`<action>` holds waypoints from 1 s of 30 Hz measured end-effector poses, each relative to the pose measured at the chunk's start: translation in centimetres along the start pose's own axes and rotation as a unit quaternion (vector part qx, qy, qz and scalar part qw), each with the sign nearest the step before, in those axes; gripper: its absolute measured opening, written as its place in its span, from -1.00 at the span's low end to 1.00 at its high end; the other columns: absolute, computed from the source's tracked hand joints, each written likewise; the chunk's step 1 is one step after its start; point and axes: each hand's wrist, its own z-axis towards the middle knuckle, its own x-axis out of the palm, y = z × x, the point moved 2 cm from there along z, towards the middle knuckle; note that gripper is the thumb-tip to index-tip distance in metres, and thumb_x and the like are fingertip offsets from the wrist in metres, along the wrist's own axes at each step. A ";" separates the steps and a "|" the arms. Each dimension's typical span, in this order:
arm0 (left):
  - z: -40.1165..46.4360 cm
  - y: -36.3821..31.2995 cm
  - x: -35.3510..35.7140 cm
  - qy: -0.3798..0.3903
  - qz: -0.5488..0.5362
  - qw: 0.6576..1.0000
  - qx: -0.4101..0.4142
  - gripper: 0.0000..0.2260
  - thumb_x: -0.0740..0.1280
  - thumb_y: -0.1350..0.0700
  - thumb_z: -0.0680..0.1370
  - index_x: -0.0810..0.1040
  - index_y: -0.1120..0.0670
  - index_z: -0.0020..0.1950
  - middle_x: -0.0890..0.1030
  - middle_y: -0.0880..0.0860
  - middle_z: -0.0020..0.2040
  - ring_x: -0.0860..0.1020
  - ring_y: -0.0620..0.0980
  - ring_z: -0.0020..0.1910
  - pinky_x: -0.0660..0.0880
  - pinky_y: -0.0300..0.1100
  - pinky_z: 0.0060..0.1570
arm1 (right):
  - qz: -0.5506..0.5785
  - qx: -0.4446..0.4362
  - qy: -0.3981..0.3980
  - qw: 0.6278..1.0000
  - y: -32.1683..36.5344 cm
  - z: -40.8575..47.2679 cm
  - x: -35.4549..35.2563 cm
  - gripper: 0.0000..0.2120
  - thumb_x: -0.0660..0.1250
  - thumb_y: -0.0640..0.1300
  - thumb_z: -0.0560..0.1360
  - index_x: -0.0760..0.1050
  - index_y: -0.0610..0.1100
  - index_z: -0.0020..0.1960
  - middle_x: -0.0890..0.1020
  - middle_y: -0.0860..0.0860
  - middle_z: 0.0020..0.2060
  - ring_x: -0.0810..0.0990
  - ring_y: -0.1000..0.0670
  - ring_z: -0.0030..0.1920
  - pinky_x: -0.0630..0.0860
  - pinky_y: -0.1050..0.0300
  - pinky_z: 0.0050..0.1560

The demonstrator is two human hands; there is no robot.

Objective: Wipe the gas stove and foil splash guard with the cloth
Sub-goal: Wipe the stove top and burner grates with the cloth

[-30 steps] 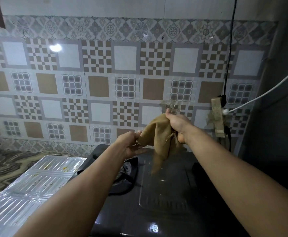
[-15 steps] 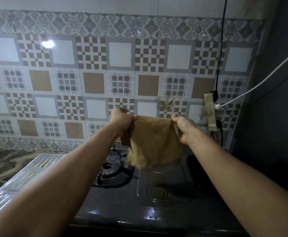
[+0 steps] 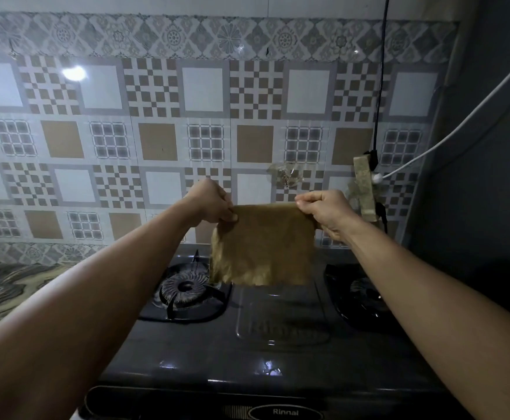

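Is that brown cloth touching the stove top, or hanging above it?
Cannot tell. In the head view the cloth, pinched by both hands, hangs with its lower edge overlapping the stove; no gap or contact shows.

1. A grey-and-beige marbled stone countertop [image 3: 8, 294] ran along the foot of the patterned tiled wall, its bare part showing at the left.
2. A dark grey glossy two-burner gas stove [image 3: 217, 356] stood directly on it, its back close to the wall.
3. The stove's front edge carried an oval badge [image 3: 285, 413] reading "Rinnai".
4. Whether the countertop continued to the stove's right could not be told; that side lay in shadow.
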 end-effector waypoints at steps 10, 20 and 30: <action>-0.7 -0.3 -0.1 0.010 -0.046 0.999 -0.002 -0.88 0.47 0.23 0.45 0.62 0.26 -0.09 0.63 0.15 -0.14 0.62 0.08 -0.12 0.61 -0.10 -0.17 | -0.170 -0.065 0.066 0.981 1.6 -0.3 -2.1 -0.82 0.37 -0.12 0.51 0.53 -0.16 -0.23 0.56 -0.06 -0.30 0.52 0.02 -0.26 0.44 0.13 -0.23; -2.2 -0.6 5.4 0.126 -0.332 0.915 -0.193 -0.87 0.29 0.32 0.55 0.46 0.27 0.09 0.60 0.20 -0.10 0.62 0.08 -0.21 0.62 -0.08 -0.44 | -0.032 0.031 0.077 0.996 -0.4 -2.2 1.7 -0.74 0.42 -0.12 0.46 0.58 -0.33 -0.03 0.66 -0.17 -0.17 0.68 -0.11 -0.16 0.66 -0.10 -0.11; -2.3 0.0 6.6 0.052 -0.293 0.940 -0.165 -0.71 0.49 0.26 0.41 0.57 0.28 0.09 0.68 0.17 -0.19 0.68 0.03 -0.35 0.57 -0.18 -0.43 | 0.189 0.181 0.158 0.952 -3.3 -2.5 2.8 -0.47 -0.02 0.01 0.56 0.61 -0.30 0.10 0.64 -0.24 0.10 0.56 -0.18 0.16 0.51 -0.12 0.11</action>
